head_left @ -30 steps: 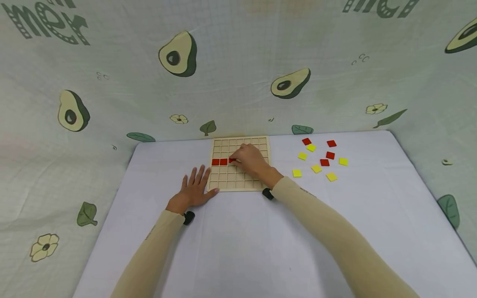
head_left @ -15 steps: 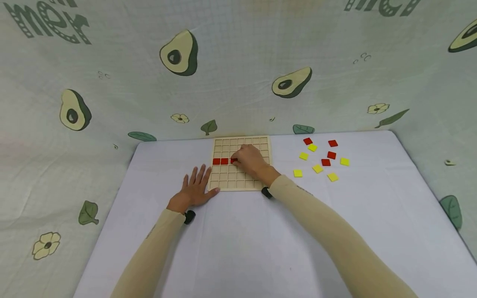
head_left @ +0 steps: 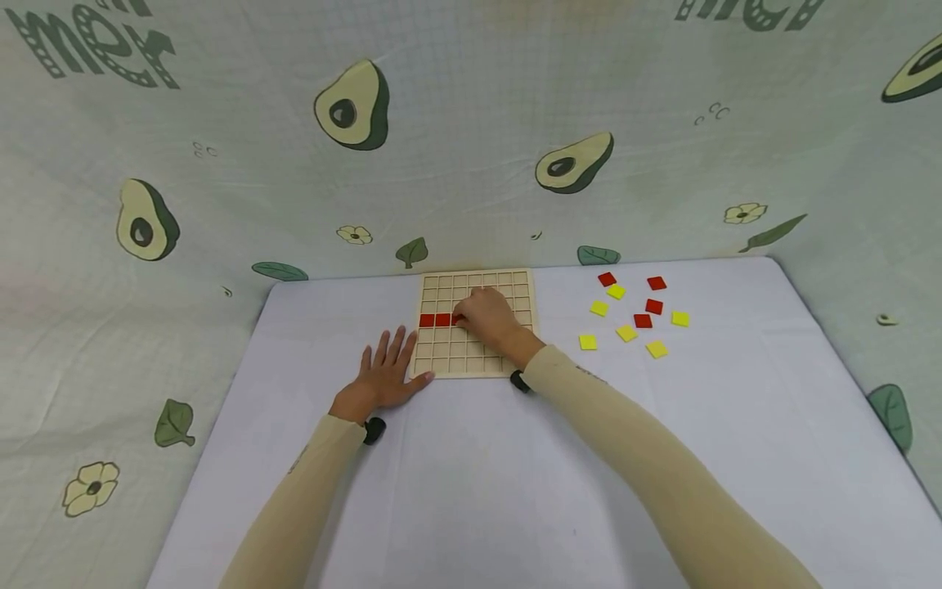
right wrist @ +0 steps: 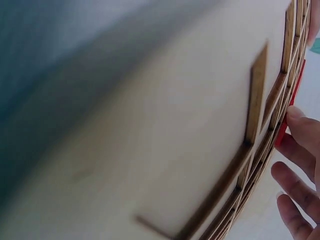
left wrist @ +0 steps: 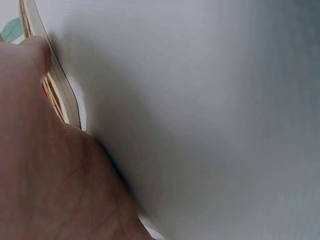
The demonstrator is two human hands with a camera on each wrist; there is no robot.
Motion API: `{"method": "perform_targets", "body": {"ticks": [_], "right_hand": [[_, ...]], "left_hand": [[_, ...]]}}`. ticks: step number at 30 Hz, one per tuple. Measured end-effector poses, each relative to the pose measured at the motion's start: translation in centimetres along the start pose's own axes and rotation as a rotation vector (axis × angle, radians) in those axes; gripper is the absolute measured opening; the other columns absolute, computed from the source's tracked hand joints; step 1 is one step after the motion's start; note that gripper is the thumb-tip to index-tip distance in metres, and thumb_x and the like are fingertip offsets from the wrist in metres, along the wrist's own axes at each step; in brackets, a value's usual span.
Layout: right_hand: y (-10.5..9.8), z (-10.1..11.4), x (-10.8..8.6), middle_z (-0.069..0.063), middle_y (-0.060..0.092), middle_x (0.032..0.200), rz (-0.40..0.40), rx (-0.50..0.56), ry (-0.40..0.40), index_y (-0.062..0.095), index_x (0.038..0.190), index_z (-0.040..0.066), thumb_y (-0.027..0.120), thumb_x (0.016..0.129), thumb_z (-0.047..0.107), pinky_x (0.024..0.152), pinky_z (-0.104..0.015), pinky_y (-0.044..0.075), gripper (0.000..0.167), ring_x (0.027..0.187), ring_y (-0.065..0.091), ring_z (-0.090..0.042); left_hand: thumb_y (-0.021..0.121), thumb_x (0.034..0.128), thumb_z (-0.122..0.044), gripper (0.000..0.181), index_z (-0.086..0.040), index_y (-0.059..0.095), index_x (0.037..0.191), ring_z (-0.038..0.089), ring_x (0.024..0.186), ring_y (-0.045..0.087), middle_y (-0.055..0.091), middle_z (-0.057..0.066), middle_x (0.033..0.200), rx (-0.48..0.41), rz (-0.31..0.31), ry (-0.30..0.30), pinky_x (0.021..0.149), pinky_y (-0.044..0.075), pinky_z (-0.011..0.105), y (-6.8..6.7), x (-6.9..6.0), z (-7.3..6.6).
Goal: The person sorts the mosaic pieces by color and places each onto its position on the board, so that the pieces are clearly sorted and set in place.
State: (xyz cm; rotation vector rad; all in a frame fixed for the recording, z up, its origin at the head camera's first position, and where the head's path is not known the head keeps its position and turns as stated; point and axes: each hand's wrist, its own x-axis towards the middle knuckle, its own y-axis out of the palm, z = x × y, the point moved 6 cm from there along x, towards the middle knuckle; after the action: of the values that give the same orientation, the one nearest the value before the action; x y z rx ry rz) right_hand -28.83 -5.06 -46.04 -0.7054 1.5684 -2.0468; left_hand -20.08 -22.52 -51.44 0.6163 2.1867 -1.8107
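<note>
A light wooden grid board (head_left: 471,364) lies near the table's far edge. Two red square tiles (head_left: 434,320) sit side by side in one of its rows, at the left. Over the board, my right hand (head_left: 487,317) pinches a third red tile (right wrist: 281,135) between thumb and finger, right beside those two; the right wrist view shows the thumb on it. My left hand (head_left: 384,378) lies flat with fingers spread at the board's left edge, its thumb against the near left corner. In the left wrist view the board's wooden edge (left wrist: 62,90) shows by that hand.
Several loose red tiles (head_left: 643,321) and yellow tiles (head_left: 626,333) lie scattered on the white table (head_left: 471,491) right of the board. A cloth backdrop (head_left: 471,164) printed with avocados and leaves rises behind and at both sides.
My right hand has shifted very slightly left and nearer, with the red tile still at its fingertips. The left hand stays where it was; the loose tiles have not moved.
</note>
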Motion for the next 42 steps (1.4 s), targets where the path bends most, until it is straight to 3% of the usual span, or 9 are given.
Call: {"method": "perform_targets", "body": {"ticks": [12, 29, 37, 42], "right_hand": [[0.4, -0.3, 0.0, -0.002, 0.082, 0.108, 0.028, 0.000, 0.045, 0.084, 0.114, 0.015, 0.077, 0.099, 0.022, 0.097, -0.039, 0.055, 0.017, 0.101, 0.077, -0.021], [-0.1, -0.3, -1.1, -0.001, 0.082, 0.109, 0.012, 0.054, -0.031, 0.084, 0.110, 0.014, 0.076, 0.100, 0.016, 0.099, -0.041, 0.054, 0.013, 0.101, 0.077, -0.020], [-0.3, -0.5, -1.5, 0.001, 0.081, 0.115, 0.034, 0.050, -0.039, 0.083, 0.115, 0.014, 0.074, 0.101, 0.019, 0.099, -0.041, 0.054, 0.017, 0.108, 0.076, -0.020], [-1.2, -1.0, -2.2, -0.001, 0.081, 0.115, 0.008, 0.053, -0.034, 0.082, 0.119, 0.014, 0.074, 0.101, 0.015, 0.101, -0.042, 0.054, 0.020, 0.108, 0.076, -0.022]], "left_hand": [[0.041, 0.1064, -0.064, 0.095, -0.011, -0.003, 0.171, 0.041, 0.162, -0.015, -0.013, 0.015, 0.177, 0.000, -0.015, 0.006, 0.126, -0.006, 0.067, 0.3, 0.2, 0.2], [0.042, 0.1069, -0.063, 0.094, -0.012, -0.005, 0.171, 0.040, 0.162, -0.017, -0.015, 0.014, 0.177, -0.010, -0.001, 0.008, 0.126, -0.008, 0.066, 0.3, 0.3, 0.3], [0.040, 0.1063, -0.066, 0.095, -0.013, -0.006, 0.171, 0.040, 0.162, -0.016, -0.015, 0.014, 0.177, 0.004, 0.002, -0.005, 0.126, -0.007, 0.066, 0.3, 0.3, 0.3], [0.042, 0.1059, -0.065, 0.096, -0.012, -0.005, 0.171, 0.041, 0.162, -0.016, -0.015, 0.015, 0.177, 0.003, 0.004, -0.009, 0.126, -0.008, 0.067, 0.2, 0.2, 0.2]]}}
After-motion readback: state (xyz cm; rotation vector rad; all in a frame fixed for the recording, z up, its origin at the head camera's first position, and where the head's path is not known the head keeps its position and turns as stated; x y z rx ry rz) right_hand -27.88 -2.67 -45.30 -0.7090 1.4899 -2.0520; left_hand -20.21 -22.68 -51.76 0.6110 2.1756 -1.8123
